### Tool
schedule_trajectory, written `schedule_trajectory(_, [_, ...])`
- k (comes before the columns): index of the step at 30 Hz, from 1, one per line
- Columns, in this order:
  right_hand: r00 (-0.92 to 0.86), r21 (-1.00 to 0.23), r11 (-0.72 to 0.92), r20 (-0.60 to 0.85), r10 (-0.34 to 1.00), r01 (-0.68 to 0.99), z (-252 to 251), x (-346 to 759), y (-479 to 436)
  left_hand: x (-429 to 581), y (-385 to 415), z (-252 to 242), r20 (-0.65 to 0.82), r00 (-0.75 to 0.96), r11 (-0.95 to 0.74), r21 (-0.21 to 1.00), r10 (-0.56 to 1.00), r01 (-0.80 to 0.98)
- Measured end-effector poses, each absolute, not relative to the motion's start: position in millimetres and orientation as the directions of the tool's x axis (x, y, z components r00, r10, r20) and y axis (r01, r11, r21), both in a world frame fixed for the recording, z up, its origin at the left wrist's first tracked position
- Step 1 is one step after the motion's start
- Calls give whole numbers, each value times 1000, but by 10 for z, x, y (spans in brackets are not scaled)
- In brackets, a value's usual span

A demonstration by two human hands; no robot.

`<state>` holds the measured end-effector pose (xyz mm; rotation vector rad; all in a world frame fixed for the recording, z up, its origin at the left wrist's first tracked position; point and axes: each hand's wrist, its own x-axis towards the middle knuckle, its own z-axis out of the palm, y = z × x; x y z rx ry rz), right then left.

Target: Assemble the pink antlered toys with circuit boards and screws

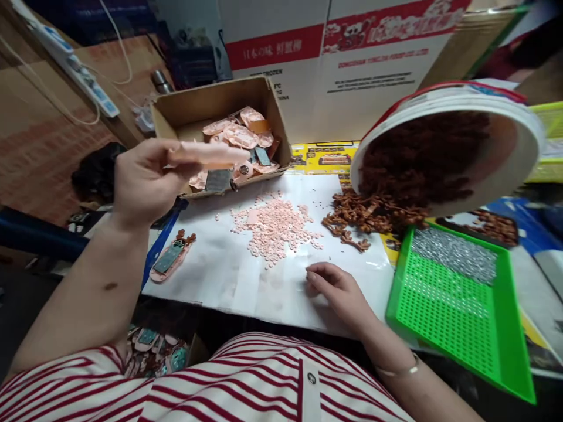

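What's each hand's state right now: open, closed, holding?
Left hand: closed on a pink plastic piece.
Right hand: fingers loosely curled over the white sheet; can't tell if holding anything.

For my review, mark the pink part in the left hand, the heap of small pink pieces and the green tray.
Pink part (220, 154): head view, on its visible side.
Heap of small pink pieces (279, 225): head view, middle of the heap.
Green tray (475, 334): head view, on its perforated floor.

Bright white surface (272, 299) before me, darker surroundings.
My left hand (147, 176) looks slightly blurred; deep shadow fills the bucket (510, 155), faint glare touches the surface's right side, and the corners stretch softly.
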<state>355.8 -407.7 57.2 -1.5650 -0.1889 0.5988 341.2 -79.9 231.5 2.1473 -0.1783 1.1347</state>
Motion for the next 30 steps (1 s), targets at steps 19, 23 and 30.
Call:
schedule_trajectory(19, [734, -672, 486, -127, 667, -558, 757, 3409, -4203, 2636, -1997, 810, 444, 896, -361, 837, 10, -411])
schedule_trajectory(23, [750, -616, 526, -169, 639, -587, 718, 3344, -4125, 2575, -2226, 580, 64, 995, -215, 975, 70, -48])
schedule_trajectory(30, [688, -576, 498, -164, 707, -649, 736, 3132, -3889, 2786, -2386, 875, 140, 987, -5, 990, 82, -140])
